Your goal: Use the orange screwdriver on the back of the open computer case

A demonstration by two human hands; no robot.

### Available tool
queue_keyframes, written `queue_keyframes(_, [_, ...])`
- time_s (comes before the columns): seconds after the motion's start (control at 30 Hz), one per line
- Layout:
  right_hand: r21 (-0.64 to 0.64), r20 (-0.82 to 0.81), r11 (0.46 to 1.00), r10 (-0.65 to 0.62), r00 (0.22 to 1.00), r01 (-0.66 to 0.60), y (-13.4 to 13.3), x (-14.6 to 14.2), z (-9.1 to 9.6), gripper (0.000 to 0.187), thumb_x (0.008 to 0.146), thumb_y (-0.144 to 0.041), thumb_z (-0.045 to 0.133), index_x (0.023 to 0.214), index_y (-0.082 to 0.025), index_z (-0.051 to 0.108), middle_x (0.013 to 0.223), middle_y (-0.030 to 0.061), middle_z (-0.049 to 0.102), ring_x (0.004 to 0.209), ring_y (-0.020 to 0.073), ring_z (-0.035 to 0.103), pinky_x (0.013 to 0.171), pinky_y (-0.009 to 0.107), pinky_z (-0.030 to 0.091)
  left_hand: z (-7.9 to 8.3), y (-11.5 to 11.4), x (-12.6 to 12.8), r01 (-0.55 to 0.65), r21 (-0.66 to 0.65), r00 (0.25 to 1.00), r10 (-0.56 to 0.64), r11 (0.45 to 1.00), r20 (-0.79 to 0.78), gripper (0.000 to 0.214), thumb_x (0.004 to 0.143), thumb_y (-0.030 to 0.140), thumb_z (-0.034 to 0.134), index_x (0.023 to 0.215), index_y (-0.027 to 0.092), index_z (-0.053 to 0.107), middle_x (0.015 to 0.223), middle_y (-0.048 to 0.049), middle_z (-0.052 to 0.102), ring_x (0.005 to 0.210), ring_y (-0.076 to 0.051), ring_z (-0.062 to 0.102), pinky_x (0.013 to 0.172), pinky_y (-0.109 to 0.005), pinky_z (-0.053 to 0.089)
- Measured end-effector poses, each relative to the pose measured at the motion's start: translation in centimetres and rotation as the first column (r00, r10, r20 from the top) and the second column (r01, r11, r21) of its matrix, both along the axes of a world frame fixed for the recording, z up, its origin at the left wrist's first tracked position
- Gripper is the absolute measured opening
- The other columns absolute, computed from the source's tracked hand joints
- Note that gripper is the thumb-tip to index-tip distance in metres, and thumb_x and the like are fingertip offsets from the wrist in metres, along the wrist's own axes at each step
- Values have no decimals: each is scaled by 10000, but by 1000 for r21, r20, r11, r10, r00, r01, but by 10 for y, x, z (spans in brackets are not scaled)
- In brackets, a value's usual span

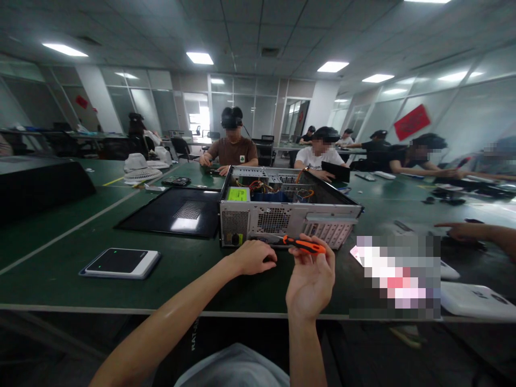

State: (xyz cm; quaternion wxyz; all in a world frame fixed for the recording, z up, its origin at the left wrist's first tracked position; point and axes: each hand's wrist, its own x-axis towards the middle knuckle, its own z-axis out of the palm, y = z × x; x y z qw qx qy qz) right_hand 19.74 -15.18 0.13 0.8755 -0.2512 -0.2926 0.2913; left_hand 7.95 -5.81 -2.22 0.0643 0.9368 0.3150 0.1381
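In my right hand is an orange and black screwdriver, gripped by its handle. Its thin shaft points left along the lower back panel of an open computer case; I cannot tell whether the tip touches the metal. My left hand rests low in front of the case with its fingers curled in, and nothing shows in it. The case lies on its side, open upward, with a power supply with a green label and coloured wires inside. A black side panel lies flat to its left.
A white-edged device with a black top lies at the left on the green table. Further back stands a white fan. To my right are a white device and another person's hand. Several people sit across the table.
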Motion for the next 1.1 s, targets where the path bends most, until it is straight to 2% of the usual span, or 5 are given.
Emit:
queue_keyframes(0.27, [24,0,999,23,1000,-23,0,-4,1,217,883,-349,634,1019,-194,703,1024,55,734,783,154,684,747,315,542,-4,-9,10,-49,60,999,48,997,19,144,950,276,647,987,204,766,1033,-55,772,982,-242,713,792,-316,538])
queue_keyframes(0.6, [60,67,998,18,998,-22,0,-8,-1,197,902,-299,622,1037,-196,720,1030,56,757,833,161,711,757,298,549,-9,-10,16,-79,73,997,78,994,17,153,944,271,637,970,212,776,998,-47,779,976,-240,713,807,-306,541])
queue_keyframes(0.77, [72,74,997,25,997,-30,-1,-8,1,194,912,-283,608,1045,-201,723,1034,50,760,826,152,711,766,288,548,-4,-13,15,-81,86,996,84,993,-29,210,981,264,590,1115,236,750,1061,-53,779,974,-237,731,806,-304,552])
queue_keyframes(0.9, [69,79,997,35,996,-40,-1,-7,1,196,915,-276,600,1049,-201,722,1046,54,760,832,153,710,770,289,546,-5,-14,15,-48,152,995,61,987,-80,261,1025,258,538,1230,237,698,1117,-76,766,997,-246,734,808,-314,557])
queue_keyframes(1.1, [54,78,998,33,996,-37,-2,-7,-1,204,908,-291,606,1055,-204,717,1053,56,757,818,155,706,772,299,548,-11,-13,17,-4,185,998,15,983,-61,258,1039,235,521,1231,232,694,1097,-68,764,993,-237,734,797,-305,549])
